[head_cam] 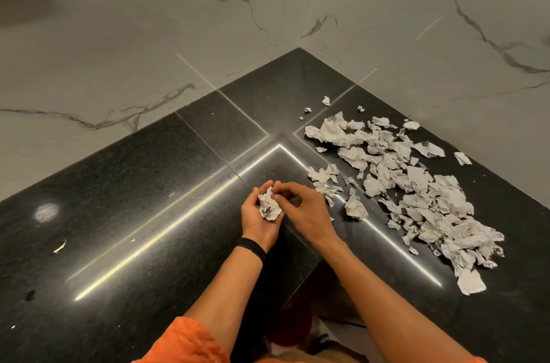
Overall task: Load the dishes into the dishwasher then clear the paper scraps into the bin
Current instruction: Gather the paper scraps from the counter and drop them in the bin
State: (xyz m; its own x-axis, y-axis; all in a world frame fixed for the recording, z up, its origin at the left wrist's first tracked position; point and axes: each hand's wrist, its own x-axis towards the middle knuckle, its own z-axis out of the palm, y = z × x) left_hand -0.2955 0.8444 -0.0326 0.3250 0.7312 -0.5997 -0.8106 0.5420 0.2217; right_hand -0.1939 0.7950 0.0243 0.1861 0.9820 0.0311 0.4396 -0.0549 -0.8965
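My left hand point(256, 220) lies palm up over the black counter point(148, 214), cupped around a crumpled wad of paper scraps point(269, 205). My right hand point(303, 208) is beside it, fingers curled and pinching at the top of that wad. A wide spread of torn, crumpled white paper scraps point(416, 184) covers the counter to the right, running from near the wall corner to the front edge. A smaller cluster of scraps point(324, 181) lies just right of my right hand. No dishes, dishwasher or bin are in view.
The counter is L-shaped and meets marble-patterned walls point(208, 20) at the back corner. A few tiny scraps point(59, 247) lie on the left part of the counter. The counter's inner corner edge point(312, 270) sits right below my wrists.
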